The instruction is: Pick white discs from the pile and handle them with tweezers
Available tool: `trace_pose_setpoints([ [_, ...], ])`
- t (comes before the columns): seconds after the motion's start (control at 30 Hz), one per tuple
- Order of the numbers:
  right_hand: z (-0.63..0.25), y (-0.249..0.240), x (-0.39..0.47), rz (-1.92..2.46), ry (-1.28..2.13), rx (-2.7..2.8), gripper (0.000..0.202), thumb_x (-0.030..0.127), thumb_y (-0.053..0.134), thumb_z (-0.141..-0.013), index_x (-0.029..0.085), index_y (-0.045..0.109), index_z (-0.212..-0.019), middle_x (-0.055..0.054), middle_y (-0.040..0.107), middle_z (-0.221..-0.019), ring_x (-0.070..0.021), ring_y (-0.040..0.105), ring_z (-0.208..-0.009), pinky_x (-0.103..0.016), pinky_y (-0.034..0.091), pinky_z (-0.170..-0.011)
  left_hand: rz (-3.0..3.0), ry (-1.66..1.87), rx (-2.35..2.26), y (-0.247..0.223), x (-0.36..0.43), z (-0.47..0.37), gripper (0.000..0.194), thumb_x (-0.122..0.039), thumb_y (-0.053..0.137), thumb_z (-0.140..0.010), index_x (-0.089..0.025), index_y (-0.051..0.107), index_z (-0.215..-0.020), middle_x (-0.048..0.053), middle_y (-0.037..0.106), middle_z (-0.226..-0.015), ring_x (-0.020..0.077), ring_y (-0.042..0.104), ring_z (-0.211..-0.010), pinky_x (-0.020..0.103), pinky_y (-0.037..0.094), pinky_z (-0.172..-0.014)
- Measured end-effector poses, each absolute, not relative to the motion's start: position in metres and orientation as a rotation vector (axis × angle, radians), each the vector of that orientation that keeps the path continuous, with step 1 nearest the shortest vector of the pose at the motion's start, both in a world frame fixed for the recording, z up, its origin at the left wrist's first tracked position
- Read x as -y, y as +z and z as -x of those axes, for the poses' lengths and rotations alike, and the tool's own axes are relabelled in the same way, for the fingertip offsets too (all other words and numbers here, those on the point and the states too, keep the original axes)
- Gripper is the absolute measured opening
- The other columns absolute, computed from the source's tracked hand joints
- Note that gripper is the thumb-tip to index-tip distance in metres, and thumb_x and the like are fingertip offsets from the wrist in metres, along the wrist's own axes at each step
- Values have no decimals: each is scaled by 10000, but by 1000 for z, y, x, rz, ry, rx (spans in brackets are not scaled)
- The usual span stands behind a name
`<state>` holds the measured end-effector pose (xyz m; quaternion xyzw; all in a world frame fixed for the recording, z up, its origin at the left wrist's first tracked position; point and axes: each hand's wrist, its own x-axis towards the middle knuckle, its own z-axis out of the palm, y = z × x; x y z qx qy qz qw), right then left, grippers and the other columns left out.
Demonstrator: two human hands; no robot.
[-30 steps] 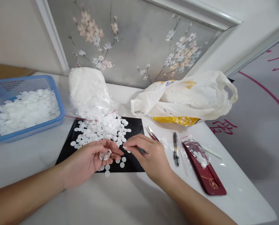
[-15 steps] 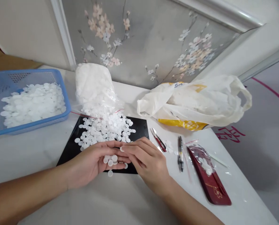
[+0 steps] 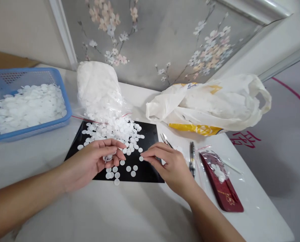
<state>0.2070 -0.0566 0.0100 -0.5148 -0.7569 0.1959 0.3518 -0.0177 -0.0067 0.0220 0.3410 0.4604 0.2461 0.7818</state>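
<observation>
My left hand [image 3: 94,161] is cupped over the near left part of a black mat [image 3: 150,173], its fingers curled round several small white plastic discs [image 3: 109,157]. To its right, my right hand [image 3: 171,164] pinches a single white disc [image 3: 141,158] between thumb and fingertips, just above the mat. Several loose discs [image 3: 133,173] lie flat on the mat between and below the hands. Behind them, a heap of discs [image 3: 119,129] spills from the mouth of a clear zip bag [image 3: 98,84]. The mat's middle is partly hidden by my left hand.
A blue basket [image 3: 29,132] with many similar discs stands at the left. At the back right lies a white and yellow carrier bag [image 3: 215,107]. Small snips [image 3: 166,139], a black pen [image 3: 192,158] and a dark red case [image 3: 229,198] under a small clear bag lie at the right.
My hands have moved apart. The left one has turned and curled its fingers round the discs; the right has drawn away rightward with one disc. More loose discs show on the mat's near part.
</observation>
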Motion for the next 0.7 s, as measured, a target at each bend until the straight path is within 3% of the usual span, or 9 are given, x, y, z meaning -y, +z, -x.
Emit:
trace_pose_setpoints([
  [0.13,-210,0,56,1438,766,2018,200,20,662,-810,216,697,-791,9,626,-787,-126,627,-700,-234,507,-634,-864,485,-1039,28,2,20,143,-97,564,-709,-169,681,-749,24,660,-737,87,486,-569,175,293,-447],
  [0.2,-207,-5,55,1432,757,2078,199,17,664,-810,211,680,-771,11,600,-775,-125,599,-695,-232,487,-623,-1014,421,-1064,28,2,19,154,-145,542,-740,-186,680,-797,10,640,-734,78,396,-515,200,224,-434],
  [0.27,-205,-8,55,1364,674,2172,165,49,686,-813,208,674,-771,5,598,-772,-137,576,-717,-252,471,-653,-1224,345,-1087,25,5,18,200,-231,505,-821,-218,669,-935,-13,600,-728,87,360,-510,217,234,-459],
  [0.37,-206,-13,55,1236,524,2308,76,146,704,-838,200,677,-791,-16,629,-786,-158,544,-746,-294,438,-714,-1566,220,-1117,23,12,15,280,-366,425,-912,-258,603,-1101,-40,525,-700,122,423,-573,230,289,-510],
  [0.47,-207,-16,55,1160,391,2389,115,162,629,-897,187,664,-790,-25,631,-768,-157,509,-715,-299,387,-684,-1837,40,-1153,24,18,9,278,-427,384,-943,-269,604,-1008,-62,490,-619,132,439,-557,241,277,-515],
  [0.6,-205,-21,54,1121,263,2401,201,81,540,-886,185,617,-733,-11,584,-693,-150,464,-659,-298,340,-633,-2196,-76,-1165,17,21,2,140,-322,479,-932,-247,589,-887,-60,608,-700,142,526,-610,250,275,-559],
  [0.7,-203,-20,54,1163,382,2253,201,30,508,-805,189,574,-701,-7,568,-680,-141,476,-646,-272,372,-618,-2413,-68,-1104,4,22,3,99,-250,502,-933,-234,589,-888,-41,652,-805,163,586,-699,256,271,-573],
])
